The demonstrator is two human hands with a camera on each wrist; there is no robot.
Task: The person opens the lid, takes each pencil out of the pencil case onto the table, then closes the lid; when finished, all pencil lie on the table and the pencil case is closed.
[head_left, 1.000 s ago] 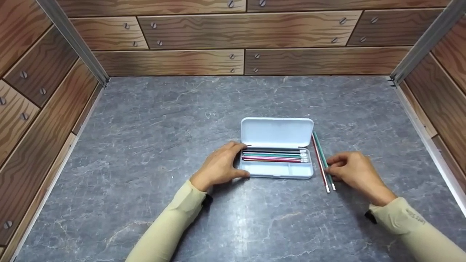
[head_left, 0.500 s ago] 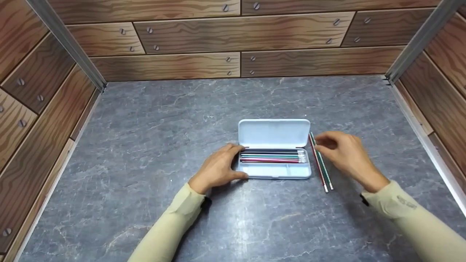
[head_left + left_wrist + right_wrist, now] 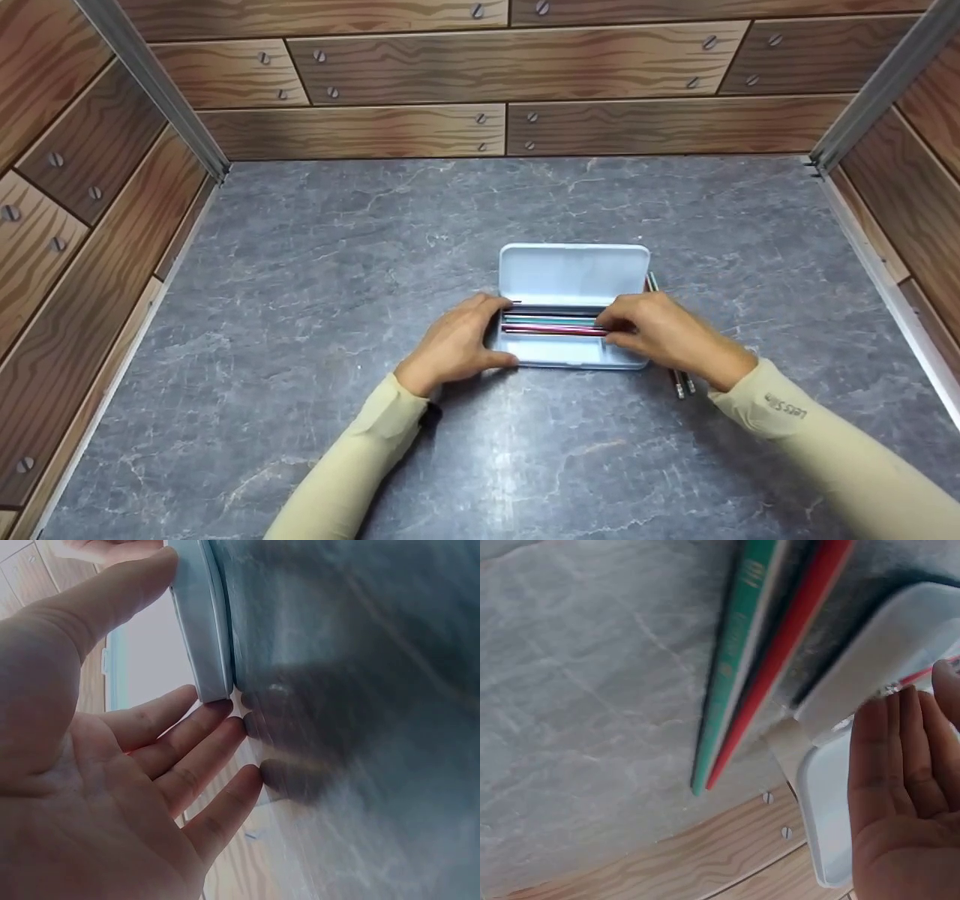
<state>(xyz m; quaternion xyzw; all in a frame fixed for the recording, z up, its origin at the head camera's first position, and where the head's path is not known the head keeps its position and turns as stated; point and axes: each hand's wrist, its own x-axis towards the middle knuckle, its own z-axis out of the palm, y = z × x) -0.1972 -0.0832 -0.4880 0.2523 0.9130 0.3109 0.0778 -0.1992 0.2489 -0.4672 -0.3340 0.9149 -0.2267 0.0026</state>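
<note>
A pale blue pencil case [image 3: 555, 351] lies with its lid [image 3: 574, 271] up in the head view. Several pencils [image 3: 551, 328] fill its back compartment. My left hand [image 3: 454, 341] holds the case's left end, thumb on the near edge and fingers at the far corner. My right hand [image 3: 664, 330] reaches over the case's right end, thumb and fingertips at the pencils' eraser ends. Whether it pinches any is hidden. Beside the case, under the right forearm, lie a green pencil [image 3: 735, 660] and a red pencil [image 3: 787, 652] on the table.
A grey marbled tabletop [image 3: 360, 247] surrounds the case. Wood-patterned panels [image 3: 420, 64] stand at the back and both sides, with metal corner posts [image 3: 157, 90] between them.
My right hand has left the green and red pencils, moved away from me along them, then left over the case. Those two pencils stay on the table. My left hand keeps its place.
</note>
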